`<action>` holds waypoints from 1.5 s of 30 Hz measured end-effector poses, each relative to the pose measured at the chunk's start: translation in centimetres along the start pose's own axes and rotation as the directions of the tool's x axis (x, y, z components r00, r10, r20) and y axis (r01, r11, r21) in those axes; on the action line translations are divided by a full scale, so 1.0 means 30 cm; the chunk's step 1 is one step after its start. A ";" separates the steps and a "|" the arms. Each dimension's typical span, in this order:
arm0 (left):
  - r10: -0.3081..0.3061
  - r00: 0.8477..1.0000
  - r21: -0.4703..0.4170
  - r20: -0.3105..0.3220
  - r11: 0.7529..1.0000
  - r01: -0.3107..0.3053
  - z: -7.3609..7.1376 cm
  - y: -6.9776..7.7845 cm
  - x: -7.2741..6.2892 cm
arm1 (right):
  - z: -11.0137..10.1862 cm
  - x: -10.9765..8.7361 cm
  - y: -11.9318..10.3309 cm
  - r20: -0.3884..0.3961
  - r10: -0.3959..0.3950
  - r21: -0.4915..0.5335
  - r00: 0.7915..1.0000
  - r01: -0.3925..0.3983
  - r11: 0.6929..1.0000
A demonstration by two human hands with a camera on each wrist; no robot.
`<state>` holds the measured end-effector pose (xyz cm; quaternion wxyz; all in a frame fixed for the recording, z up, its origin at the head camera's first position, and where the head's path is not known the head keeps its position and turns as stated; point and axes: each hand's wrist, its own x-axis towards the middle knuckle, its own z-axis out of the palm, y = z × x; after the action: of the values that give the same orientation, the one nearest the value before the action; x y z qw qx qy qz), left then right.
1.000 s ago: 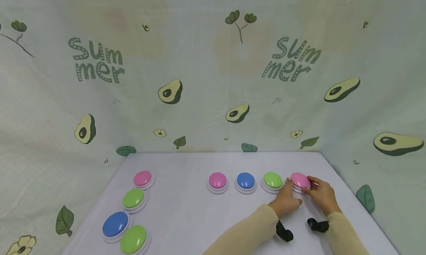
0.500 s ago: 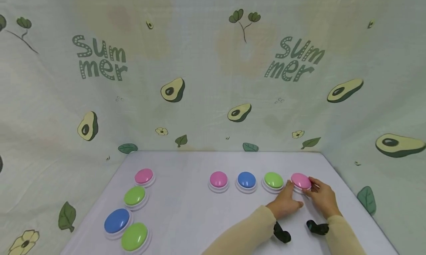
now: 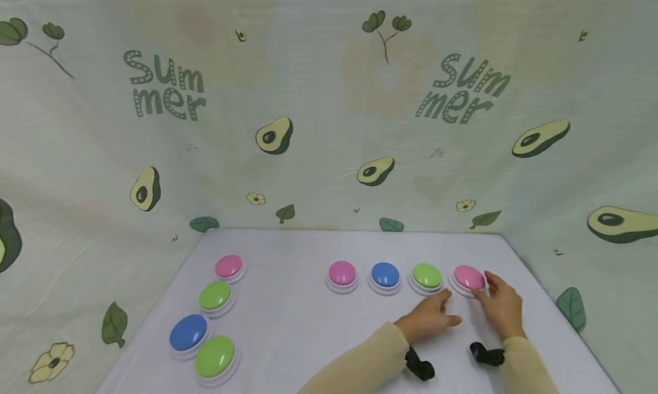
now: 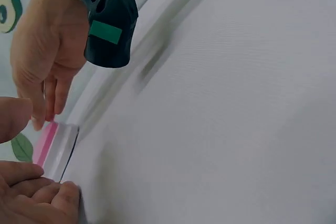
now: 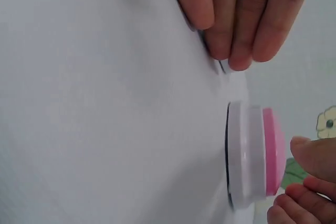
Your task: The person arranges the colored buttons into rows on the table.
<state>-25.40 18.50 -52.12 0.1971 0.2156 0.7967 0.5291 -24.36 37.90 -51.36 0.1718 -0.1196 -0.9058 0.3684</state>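
White tabletop | avocado-print cloth behind | left fingers apart from thumb | right fingers likewise, beside pink button

The word "summer" in green letters on the far cloth, at left, split into "sum" above "mer", the same word again at right, slanted, likewise split
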 end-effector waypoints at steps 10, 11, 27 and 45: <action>0.038 0.999 -0.271 -0.014 0.962 -0.041 -0.143 -0.040 -0.143 | 0.100 -0.093 -0.224 -0.111 -0.241 0.076 0.964 0.250 0.965; 0.046 0.998 -0.288 -0.036 0.956 -0.055 -0.159 -0.039 -0.157 | 0.115 -0.103 -0.252 -0.107 -0.272 0.091 0.956 0.281 0.955; 0.106 0.949 -0.159 -0.298 0.974 -0.159 -0.505 -0.138 -0.416 | 0.398 -0.248 -0.549 0.062 -0.389 0.312 0.919 0.352 0.883; 0.125 0.755 0.250 -0.644 0.967 0.053 -0.922 -0.274 -0.648 | 0.720 -0.300 -0.867 0.246 -0.504 0.441 0.828 0.367 0.819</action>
<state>-25.39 -16.05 -48.07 -0.1333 0.0560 0.8715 0.4685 -27.11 3.09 -49.41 0.1077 0.1972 -0.8368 0.4994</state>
